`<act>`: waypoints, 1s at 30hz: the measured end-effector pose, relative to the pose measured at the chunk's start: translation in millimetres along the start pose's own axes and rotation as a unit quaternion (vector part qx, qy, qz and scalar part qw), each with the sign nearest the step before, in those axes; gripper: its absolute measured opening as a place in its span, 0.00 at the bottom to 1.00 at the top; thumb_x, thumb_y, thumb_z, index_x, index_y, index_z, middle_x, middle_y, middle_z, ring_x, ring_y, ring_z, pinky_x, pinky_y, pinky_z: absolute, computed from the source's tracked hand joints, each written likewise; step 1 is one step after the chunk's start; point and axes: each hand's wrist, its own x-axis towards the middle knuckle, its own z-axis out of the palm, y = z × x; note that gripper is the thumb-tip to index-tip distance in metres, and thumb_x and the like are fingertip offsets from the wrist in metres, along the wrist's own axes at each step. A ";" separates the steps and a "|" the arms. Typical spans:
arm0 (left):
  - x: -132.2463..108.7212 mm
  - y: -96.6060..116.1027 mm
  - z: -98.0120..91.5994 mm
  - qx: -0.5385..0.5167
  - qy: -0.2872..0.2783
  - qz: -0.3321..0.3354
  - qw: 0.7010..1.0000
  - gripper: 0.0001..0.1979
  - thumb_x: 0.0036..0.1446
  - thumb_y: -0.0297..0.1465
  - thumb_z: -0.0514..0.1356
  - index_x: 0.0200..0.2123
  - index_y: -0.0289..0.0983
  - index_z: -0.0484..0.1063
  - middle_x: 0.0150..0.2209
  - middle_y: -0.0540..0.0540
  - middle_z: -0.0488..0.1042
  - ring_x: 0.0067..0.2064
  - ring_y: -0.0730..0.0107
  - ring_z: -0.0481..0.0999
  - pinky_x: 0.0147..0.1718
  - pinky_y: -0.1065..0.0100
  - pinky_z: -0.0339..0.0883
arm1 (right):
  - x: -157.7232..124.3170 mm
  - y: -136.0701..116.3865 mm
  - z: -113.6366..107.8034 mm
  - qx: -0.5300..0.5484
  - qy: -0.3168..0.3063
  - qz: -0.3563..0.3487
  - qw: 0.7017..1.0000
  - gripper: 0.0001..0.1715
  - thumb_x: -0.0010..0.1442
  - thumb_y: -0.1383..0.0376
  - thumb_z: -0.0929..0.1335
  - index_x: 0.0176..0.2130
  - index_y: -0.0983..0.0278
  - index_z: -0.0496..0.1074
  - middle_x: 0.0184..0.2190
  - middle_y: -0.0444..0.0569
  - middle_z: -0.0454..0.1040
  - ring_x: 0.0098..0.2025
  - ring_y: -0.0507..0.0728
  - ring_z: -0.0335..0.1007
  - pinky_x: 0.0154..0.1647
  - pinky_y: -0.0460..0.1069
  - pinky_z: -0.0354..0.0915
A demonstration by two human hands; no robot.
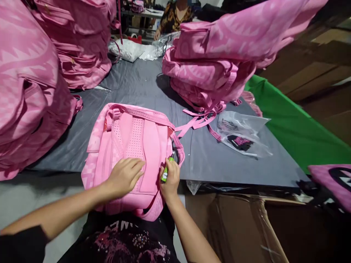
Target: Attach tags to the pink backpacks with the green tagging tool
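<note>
A pink backpack (150, 146) lies with its padded back panel and shoulder straps facing up, its near end against my body at the table's front edge. My left hand (126, 176) rests on the panel's lower middle, fingers slightly bent and holding nothing visible. At the bag's right side, my right hand (170, 179) is closed around a small green tool (165, 174) with a pale round label and a dark, shiny tip pointing away from me. Its exact kind is unclear. Just beyond that hand hangs a pink strap (179, 149) with a buckle.
Pink backpacks (79, 44) stand at the left, and more are stacked (208, 73) at the back right, straps trailing. A clear plastic bag (241, 133) holds dark and pink pieces. Cardboard boxes (236, 226) stand below right, near green cloth (296, 124). Another person (175, 16) is across the table.
</note>
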 end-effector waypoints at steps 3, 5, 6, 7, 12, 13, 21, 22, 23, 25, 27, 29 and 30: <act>100.5 -0.7 6.4 0.051 -0.072 0.159 0.983 0.16 0.68 0.34 0.53 0.53 0.35 0.73 0.56 0.39 0.74 0.60 0.55 0.70 0.58 0.55 0.62 | -2.4 -2.2 5.5 0.014 0.010 -0.003 1.000 0.34 0.65 0.72 0.65 0.67 0.59 0.57 0.53 0.60 0.73 0.58 0.65 0.67 0.55 0.66 0.70; 161.7 -10.0 9.6 0.099 -0.136 0.177 0.970 0.15 0.66 0.37 0.57 0.44 0.32 0.76 0.46 0.38 0.78 0.53 0.56 0.74 0.59 0.53 0.59 | -2.7 -1.5 8.5 0.025 0.015 0.005 1.000 0.34 0.65 0.72 0.64 0.67 0.59 0.57 0.53 0.59 0.73 0.58 0.64 0.68 0.55 0.65 0.71; 187.3 -18.9 6.5 0.112 -0.136 0.154 0.972 0.15 0.64 0.39 0.59 0.42 0.32 0.76 0.43 0.39 0.79 0.50 0.57 0.75 0.58 0.54 0.59 | -3.4 0.3 9.3 0.028 0.017 0.010 0.999 0.34 0.66 0.72 0.63 0.67 0.59 0.57 0.53 0.59 0.74 0.58 0.64 0.68 0.55 0.65 0.71; 209.0 -30.7 -0.8 0.120 -0.110 0.103 0.981 0.17 0.63 0.42 0.60 0.41 0.32 0.76 0.42 0.40 0.78 0.49 0.58 0.74 0.58 0.54 0.59 | -4.6 2.8 9.6 0.030 0.018 0.014 0.999 0.34 0.66 0.72 0.63 0.67 0.58 0.57 0.53 0.59 0.74 0.58 0.64 0.68 0.54 0.65 0.71; 255.5 -93.5 -66.6 0.176 0.072 -0.147 0.971 0.30 0.70 0.47 0.50 0.55 0.21 0.64 0.60 0.34 0.66 0.64 0.54 0.52 0.62 0.30 0.31 | -10.0 16.9 9.5 0.053 0.030 0.018 0.998 0.35 0.65 0.72 0.64 0.68 0.57 0.57 0.54 0.59 0.74 0.59 0.65 0.69 0.55 0.66 0.71; 252.9 -96.2 -72.0 0.185 0.086 -0.127 0.971 0.27 0.71 0.42 0.49 0.57 0.21 0.62 0.62 0.32 0.63 0.65 0.54 0.50 0.61 0.28 0.29 | -9.2 18.3 9.5 0.063 0.035 0.020 0.997 0.34 0.64 0.71 0.64 0.67 0.58 0.58 0.54 0.59 0.74 0.59 0.65 0.69 0.55 0.66 0.71; 196.3 -19.0 16.0 0.132 -0.185 0.276 0.934 0.20 0.60 0.48 0.61 0.36 0.35 0.75 0.37 0.42 0.76 0.42 0.60 0.71 0.49 0.58 0.59 | 16.4 6.2 16.3 0.245 0.079 0.253 0.933 0.22 0.68 0.68 0.64 0.61 0.61 0.61 0.44 0.53 0.78 0.47 0.59 0.79 0.52 0.60 0.73; 196.7 -14.7 20.8 0.129 -0.206 0.280 0.929 0.21 0.58 0.50 0.62 0.36 0.35 0.75 0.36 0.42 0.75 0.41 0.59 0.71 0.46 0.58 0.58 | 18.2 4.4 18.8 0.260 0.088 0.267 0.924 0.21 0.69 0.66 0.64 0.60 0.61 0.60 0.43 0.53 0.79 0.45 0.59 0.79 0.51 0.60 0.74; 198.6 -13.1 22.6 0.123 -0.221 0.277 0.927 0.22 0.56 0.50 0.64 0.36 0.35 0.76 0.36 0.42 0.75 0.40 0.59 0.71 0.44 0.60 0.57 | 19.1 3.2 21.5 0.264 0.096 0.267 0.922 0.20 0.69 0.66 0.64 0.60 0.61 0.61 0.42 0.52 0.79 0.44 0.59 0.80 0.51 0.60 0.74; 204.4 -14.7 21.3 0.099 -0.250 0.277 0.923 0.18 0.54 0.47 0.67 0.36 0.37 0.77 0.37 0.42 0.75 0.40 0.60 0.71 0.42 0.61 0.54 | 18.5 2.5 26.8 0.253 0.108 0.253 0.927 0.20 0.69 0.65 0.64 0.58 0.60 0.61 0.42 0.51 0.79 0.44 0.58 0.80 0.51 0.60 0.74; 209.2 -18.4 19.6 0.067 -0.270 0.278 0.920 0.15 0.54 0.44 0.68 0.37 0.38 0.78 0.37 0.43 0.76 0.41 0.61 0.71 0.41 0.62 0.52 | 16.0 3.0 30.9 0.236 0.113 0.242 0.934 0.20 0.68 0.65 0.65 0.58 0.61 0.62 0.42 0.51 0.79 0.44 0.58 0.79 0.53 0.61 0.73; 211.9 -21.0 20.8 0.051 -0.277 0.273 0.920 0.15 0.55 0.44 0.67 0.36 0.38 0.79 0.37 0.43 0.76 0.40 0.62 0.71 0.42 0.61 0.52 | 13.1 3.6 33.2 0.211 0.101 0.241 0.942 0.20 0.68 0.65 0.65 0.58 0.62 0.63 0.41 0.52 0.79 0.46 0.59 0.79 0.55 0.61 0.71; 212.8 -21.9 22.0 0.053 -0.279 0.272 0.919 0.15 0.55 0.44 0.66 0.35 0.38 0.79 0.36 0.43 0.76 0.40 0.62 0.71 0.42 0.61 0.52 | 11.9 3.8 33.5 0.197 0.091 0.243 0.945 0.19 0.69 0.65 0.65 0.58 0.63 0.63 0.41 0.52 0.79 0.47 0.60 0.78 0.56 0.62 0.71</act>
